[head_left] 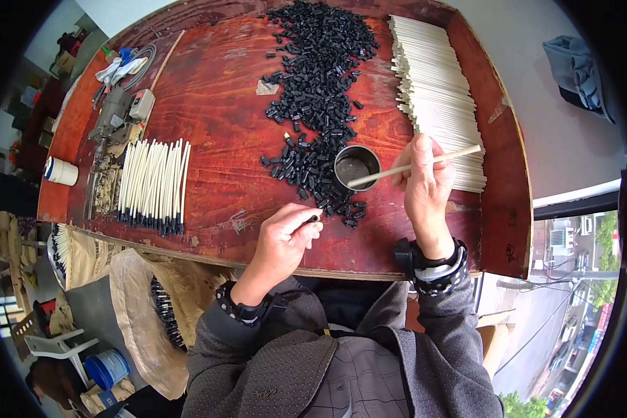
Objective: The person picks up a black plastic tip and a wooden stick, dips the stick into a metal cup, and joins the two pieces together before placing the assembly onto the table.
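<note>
In my right hand (428,184) a thin cream-white stick (460,152) is pinched between thumb and fingers. Its left end reaches over a round metal cup (356,148), whose inside looks dark. My left hand (285,237) pinches a small black plastic cap (313,219) just below the cup, apart from the stick. A long heap of similar black caps (317,83) spreads from the far edge down to the cup. To the right lies a thick stack of bare cream sticks (439,97).
At the left, a row of sticks with black ends (153,184) lies on the red wooden table (223,125). Beyond it sit a grey metal machine (111,115), a white glove (118,70) and a white container (61,171). A raised wooden rim (498,132) borders the right side.
</note>
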The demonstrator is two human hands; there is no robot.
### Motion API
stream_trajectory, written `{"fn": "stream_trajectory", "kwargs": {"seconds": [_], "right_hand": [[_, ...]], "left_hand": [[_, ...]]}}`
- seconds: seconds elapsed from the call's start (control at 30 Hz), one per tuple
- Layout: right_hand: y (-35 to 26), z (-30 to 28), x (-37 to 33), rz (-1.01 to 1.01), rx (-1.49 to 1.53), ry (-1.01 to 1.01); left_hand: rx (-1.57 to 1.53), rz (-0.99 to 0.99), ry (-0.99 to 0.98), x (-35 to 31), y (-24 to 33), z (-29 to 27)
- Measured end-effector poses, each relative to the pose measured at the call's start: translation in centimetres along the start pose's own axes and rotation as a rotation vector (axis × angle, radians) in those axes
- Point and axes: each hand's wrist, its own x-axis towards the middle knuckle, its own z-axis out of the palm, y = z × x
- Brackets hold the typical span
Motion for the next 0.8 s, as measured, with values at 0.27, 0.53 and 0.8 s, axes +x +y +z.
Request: {"fn": "stream_trajectory", "kwargs": {"seconds": [0.27,0.53,0.8], "right_hand": [[-0.6,0.7,-1.4,0.240,0.314,-0.107],[-0.9,0.7,-1.8,0.272,0.262,-0.149],[-1.2,1.8,-3.2,0.087,0.044,-0.256]], "left_hand": [[-0.070,-0.091,-0.045,0.1,1.8,1.4],[0.056,0.053,-0.069,0.4,2.6,1.7],[0.282,0.219,0.018,0.2,1.9,1.6]]}}
